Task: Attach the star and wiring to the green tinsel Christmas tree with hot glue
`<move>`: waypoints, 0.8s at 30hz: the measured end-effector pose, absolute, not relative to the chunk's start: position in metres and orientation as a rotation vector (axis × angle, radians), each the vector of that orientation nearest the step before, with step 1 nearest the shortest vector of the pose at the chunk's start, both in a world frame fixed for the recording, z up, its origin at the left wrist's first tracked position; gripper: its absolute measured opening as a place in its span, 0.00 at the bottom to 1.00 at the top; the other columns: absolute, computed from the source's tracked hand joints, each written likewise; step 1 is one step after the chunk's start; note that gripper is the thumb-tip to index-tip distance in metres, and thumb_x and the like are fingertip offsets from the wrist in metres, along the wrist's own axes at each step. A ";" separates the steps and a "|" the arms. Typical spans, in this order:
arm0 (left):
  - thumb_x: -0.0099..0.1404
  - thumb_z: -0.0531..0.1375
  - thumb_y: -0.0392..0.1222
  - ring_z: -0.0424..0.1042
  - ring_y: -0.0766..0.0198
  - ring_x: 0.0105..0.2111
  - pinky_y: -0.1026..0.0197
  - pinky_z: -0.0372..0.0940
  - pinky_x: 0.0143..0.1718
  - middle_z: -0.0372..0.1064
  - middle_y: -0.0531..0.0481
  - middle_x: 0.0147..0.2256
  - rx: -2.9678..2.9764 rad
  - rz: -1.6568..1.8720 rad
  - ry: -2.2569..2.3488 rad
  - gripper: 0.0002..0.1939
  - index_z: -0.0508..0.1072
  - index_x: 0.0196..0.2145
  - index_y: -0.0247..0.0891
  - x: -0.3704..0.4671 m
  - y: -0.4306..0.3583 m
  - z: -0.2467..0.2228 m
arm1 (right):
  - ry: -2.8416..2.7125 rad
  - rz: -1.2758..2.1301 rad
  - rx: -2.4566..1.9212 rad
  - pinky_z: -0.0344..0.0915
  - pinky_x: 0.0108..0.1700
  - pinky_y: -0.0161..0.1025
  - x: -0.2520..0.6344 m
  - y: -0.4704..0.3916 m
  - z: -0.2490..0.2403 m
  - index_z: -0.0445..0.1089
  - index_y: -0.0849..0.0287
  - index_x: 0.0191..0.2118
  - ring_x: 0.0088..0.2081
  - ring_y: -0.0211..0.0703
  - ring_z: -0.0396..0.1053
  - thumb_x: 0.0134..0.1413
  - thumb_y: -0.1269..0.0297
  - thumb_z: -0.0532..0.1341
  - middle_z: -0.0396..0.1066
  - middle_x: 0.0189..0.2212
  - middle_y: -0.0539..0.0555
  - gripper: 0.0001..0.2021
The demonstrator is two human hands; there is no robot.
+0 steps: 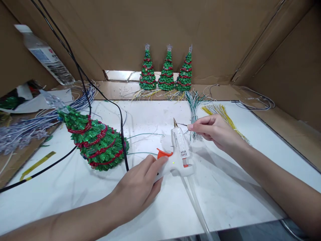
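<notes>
My left hand (140, 184) is wrapped round the handle of a white hot glue gun (175, 164) with an orange trigger. The gun's brass nozzle points away from me, and clear glue sticks (197, 204) trail from its back end. Between the thumb and fingers of my right hand (213, 130) is a thin dark wire (182, 124), its free end close by the nozzle; I cannot tell whether they touch. To the left, a large green Christmas tree (100, 144) with red garlands lies tilted on the table, two green wires running from its base toward the gun.
Three small Christmas trees (166, 75) stand along the cardboard back wall. Bundles of green-white wires (194, 103) and yellow wires (223, 117) lie behind my right hand. Black cables (100, 93) hang across the left side. A water bottle (47, 57) leans in the left corner, above blue-white wires (80, 100).
</notes>
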State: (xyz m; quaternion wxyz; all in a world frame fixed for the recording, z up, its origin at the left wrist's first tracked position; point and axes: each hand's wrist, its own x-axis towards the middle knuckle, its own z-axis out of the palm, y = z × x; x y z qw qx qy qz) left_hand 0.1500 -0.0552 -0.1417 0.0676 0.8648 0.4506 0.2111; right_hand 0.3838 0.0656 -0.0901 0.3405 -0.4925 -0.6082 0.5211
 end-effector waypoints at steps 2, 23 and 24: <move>0.66 0.49 0.34 0.64 0.66 0.25 0.65 0.63 0.24 0.62 0.49 0.37 2.598 0.637 1.363 0.22 0.52 0.58 0.40 0.150 -0.055 -0.142 | -1.585 1.356 -1.284 0.38 0.19 0.34 0.384 0.066 -0.091 0.69 0.63 0.18 0.17 0.27 0.44 0.37 0.53 0.70 0.50 0.12 0.43 0.18; 0.67 0.48 0.34 0.65 0.66 0.25 0.64 0.64 0.25 0.61 0.48 0.37 2.587 0.595 1.358 0.21 0.51 0.57 0.40 0.151 -0.055 -0.139 | -1.587 1.202 -1.387 0.38 0.18 0.33 0.382 0.064 -0.086 0.72 0.63 0.19 0.17 0.26 0.43 0.36 0.58 0.71 0.50 0.12 0.43 0.13; 0.67 0.48 0.34 0.65 0.66 0.25 0.64 0.64 0.25 0.61 0.48 0.37 2.590 0.596 1.356 0.21 0.51 0.57 0.40 0.151 -0.055 -0.139 | -1.597 1.177 -1.393 0.38 0.18 0.33 0.382 0.063 -0.086 0.72 0.63 0.19 0.17 0.26 0.43 0.36 0.57 0.71 0.51 0.12 0.44 0.13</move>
